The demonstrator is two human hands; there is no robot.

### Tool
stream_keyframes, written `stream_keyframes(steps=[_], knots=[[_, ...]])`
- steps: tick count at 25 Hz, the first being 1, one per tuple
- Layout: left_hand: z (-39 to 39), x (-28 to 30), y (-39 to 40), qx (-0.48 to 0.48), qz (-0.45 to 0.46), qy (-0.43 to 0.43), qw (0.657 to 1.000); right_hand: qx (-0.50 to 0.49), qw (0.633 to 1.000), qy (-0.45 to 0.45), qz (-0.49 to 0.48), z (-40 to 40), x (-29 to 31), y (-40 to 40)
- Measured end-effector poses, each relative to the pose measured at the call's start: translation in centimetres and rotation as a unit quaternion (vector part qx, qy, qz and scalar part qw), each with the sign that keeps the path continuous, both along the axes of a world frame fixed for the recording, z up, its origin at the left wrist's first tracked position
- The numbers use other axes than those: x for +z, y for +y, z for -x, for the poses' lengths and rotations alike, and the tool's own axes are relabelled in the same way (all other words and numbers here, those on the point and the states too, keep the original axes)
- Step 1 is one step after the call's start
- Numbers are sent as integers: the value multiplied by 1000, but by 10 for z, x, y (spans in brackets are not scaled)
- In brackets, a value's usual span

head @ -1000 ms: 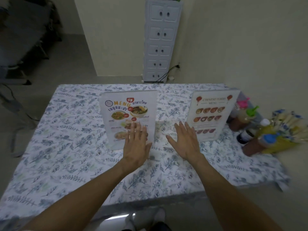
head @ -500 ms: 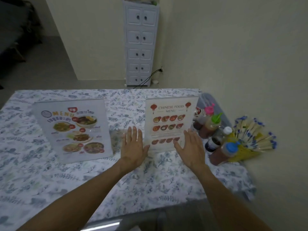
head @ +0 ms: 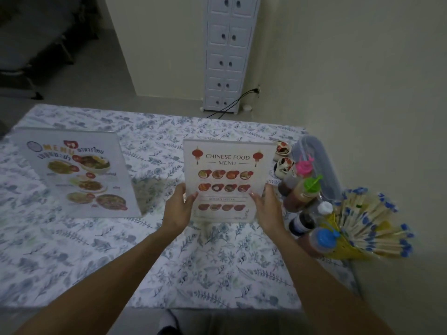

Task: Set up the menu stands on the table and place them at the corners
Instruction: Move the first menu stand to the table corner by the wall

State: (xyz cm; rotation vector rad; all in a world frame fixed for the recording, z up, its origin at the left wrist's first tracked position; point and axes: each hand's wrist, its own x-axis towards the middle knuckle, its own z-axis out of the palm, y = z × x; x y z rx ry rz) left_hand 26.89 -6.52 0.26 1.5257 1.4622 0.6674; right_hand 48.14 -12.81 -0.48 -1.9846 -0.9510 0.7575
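The Chinese food menu stand (head: 226,170), a clear upright holder with red lanterns and rows of dishes, stands on the floral tablecloth (head: 212,262) right of centre. My left hand (head: 177,210) grips its lower left edge and my right hand (head: 267,210) grips its lower right edge, thumbs on the front face. The Thai menu stand (head: 79,175) stands upright further left, apart from both hands.
Sauce bottles (head: 301,194) with pink, green, white and blue caps crowd the table's right side, beside a bunch of wrapped chopsticks (head: 370,228) and small painted cups (head: 284,165). A white drawer cabinet (head: 228,54) stands against the wall beyond the table.
Both hands moved from open and flat near the Thai menu over to the Chinese menu stand and closed on its two lower edges. The view shifted right.
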Motion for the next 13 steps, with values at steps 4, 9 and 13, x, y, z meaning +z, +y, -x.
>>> stream_keyframes(steps=[4,9,13], knots=[[3,-12,16,46,27,-57,997,-26,999,-19,-7,-5,-3,7],[14,-16,38,30,26,-117,992,-50,999,-13,-19,-6,5,22],[3,5,87,21,20,-154,988,-47,998,3,-51,-19,31,63]])
